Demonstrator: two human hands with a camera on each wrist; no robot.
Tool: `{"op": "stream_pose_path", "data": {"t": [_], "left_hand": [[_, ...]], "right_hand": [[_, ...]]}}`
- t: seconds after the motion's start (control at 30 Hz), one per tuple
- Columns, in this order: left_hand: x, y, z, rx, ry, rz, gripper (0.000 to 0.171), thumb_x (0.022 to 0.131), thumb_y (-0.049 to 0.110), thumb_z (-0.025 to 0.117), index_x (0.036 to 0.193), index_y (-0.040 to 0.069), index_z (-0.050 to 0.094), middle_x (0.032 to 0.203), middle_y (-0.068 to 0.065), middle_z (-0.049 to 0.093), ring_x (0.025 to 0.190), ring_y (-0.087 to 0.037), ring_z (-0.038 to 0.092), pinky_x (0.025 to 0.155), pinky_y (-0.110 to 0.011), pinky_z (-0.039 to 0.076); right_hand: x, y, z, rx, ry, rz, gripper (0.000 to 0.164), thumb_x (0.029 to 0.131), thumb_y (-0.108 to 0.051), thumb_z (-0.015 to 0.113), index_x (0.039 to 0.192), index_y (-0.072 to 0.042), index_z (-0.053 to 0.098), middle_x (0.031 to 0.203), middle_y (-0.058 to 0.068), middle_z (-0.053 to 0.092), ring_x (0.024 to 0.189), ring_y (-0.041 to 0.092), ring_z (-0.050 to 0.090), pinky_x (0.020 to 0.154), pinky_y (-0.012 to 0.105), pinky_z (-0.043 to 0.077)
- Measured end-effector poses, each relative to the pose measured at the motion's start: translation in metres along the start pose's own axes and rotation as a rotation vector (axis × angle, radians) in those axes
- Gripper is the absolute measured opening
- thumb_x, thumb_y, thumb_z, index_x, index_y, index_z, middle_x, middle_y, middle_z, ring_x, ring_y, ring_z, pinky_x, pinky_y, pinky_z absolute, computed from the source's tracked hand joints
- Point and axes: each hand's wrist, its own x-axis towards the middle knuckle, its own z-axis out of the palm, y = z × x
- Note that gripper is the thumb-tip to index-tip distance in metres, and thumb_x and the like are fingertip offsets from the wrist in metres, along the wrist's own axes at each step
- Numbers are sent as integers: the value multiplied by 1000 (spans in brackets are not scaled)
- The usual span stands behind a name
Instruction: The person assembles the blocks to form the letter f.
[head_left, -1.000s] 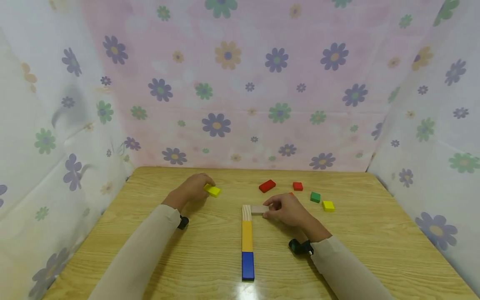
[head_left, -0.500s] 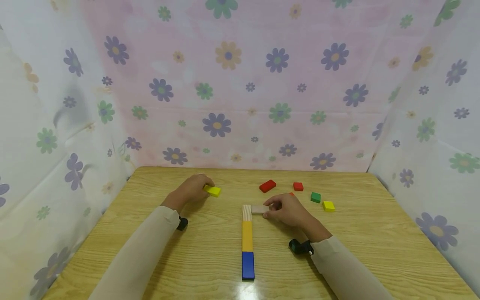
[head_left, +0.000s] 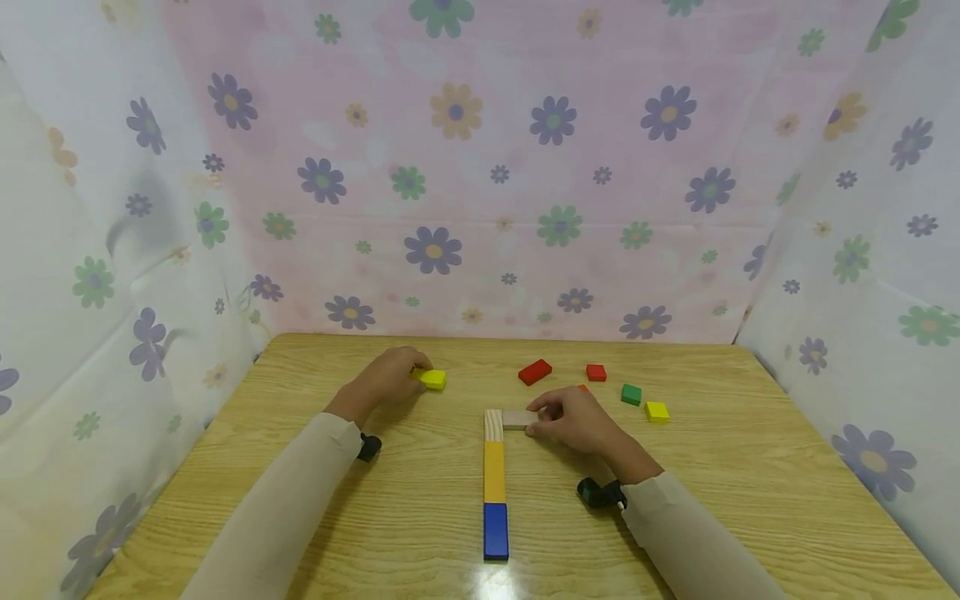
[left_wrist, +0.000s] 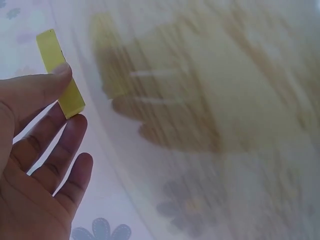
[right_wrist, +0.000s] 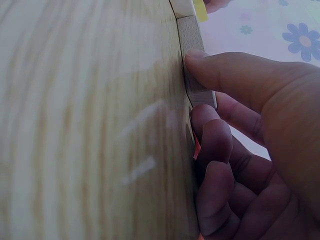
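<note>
My left hand (head_left: 390,375) pinches a flat yellow block (left_wrist: 61,75) between thumb and fingers, close over the far left part of the table. In the left wrist view the block is tilted, its reflection showing on the glossy tabletop. My right hand (head_left: 576,419) grips the right end of a plain wooden block (right_wrist: 195,75), which lies flat on the table. That block's left end meets the top of a straight row: a striped pale wood block (head_left: 492,425), an orange block (head_left: 494,472) and a blue block (head_left: 496,531) nearest me.
Behind my right hand lie a dark red block (head_left: 536,372), a small red block (head_left: 596,372), a green block (head_left: 632,395) and a yellow square block (head_left: 657,412). An orange-red piece (head_left: 583,388) is mostly hidden by the hand. Flowered cloth (head_left: 480,283) encloses the wooden table (head_left: 300,517).
My left hand and its yellow block have shifted slightly to the right, and the block has turned a little. The right hand and the row of blocks have stayed put.
</note>
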Motion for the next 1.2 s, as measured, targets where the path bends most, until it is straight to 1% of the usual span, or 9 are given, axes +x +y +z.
{"op": "stream_pose_path", "data": {"t": [0.17, 0.27, 0.4, 0.53, 0.77, 0.93, 1.2], "left_hand": [[0, 9, -1, -47, 4, -35, 36, 96, 8, 72, 131, 8, 70, 133, -9, 68, 123, -28, 62, 106, -45, 51], [1, 13, -1, -75, 17, -41, 36, 96, 9, 72, 132, 9, 70, 132, -8, 68, 121, -27, 62, 105, -45, 51], [0, 16, 0, -89, 39, -34, 36, 97, 12, 73, 132, 8, 70, 130, -9, 68, 117, -28, 63, 102, -44, 53], [-2, 19, 0, -114, 59, -55, 35, 97, 12, 74, 131, 9, 70, 129, -8, 68, 116, -28, 63, 101, -44, 54], [-6, 25, 3, -103, 86, -56, 34, 96, 14, 75, 129, 8, 71, 126, -9, 66, 112, -28, 64, 97, -42, 55], [-10, 31, 1, -112, 96, -61, 34, 95, 14, 76, 129, 8, 72, 125, -9, 65, 110, -27, 63, 95, -42, 56], [-17, 42, -1, -106, 97, -38, 34, 94, 13, 78, 127, 7, 73, 122, -9, 66, 109, -27, 64, 95, -42, 56]], "right_hand": [[1, 0, 0, -1, 0, 6, 27, 87, -31, 86, 110, -20, 78, 85, -5, 68, 76, 16, 58, 65, 29, 50], [1, 0, 0, -3, -1, 3, 27, 87, -31, 86, 110, -19, 78, 85, -4, 68, 75, 16, 58, 65, 29, 49], [2, 0, 1, -9, 1, 6, 26, 86, -31, 86, 109, -21, 79, 85, -5, 68, 75, 16, 58, 65, 28, 49], [3, 0, 2, -10, -2, 7, 25, 86, -32, 86, 109, -22, 78, 85, -5, 68, 75, 16, 58, 65, 28, 49], [2, 0, 1, -9, 2, 13, 26, 86, -32, 86, 109, -22, 79, 85, -5, 67, 76, 16, 57, 66, 30, 49], [1, 0, 1, -15, 3, 11, 25, 87, -31, 86, 109, -22, 78, 85, -6, 68, 76, 16, 58, 66, 29, 49], [1, 3, 1, 5, -11, -10, 26, 87, -30, 85, 111, -20, 78, 84, -6, 69, 75, 15, 59, 67, 30, 50]]}}
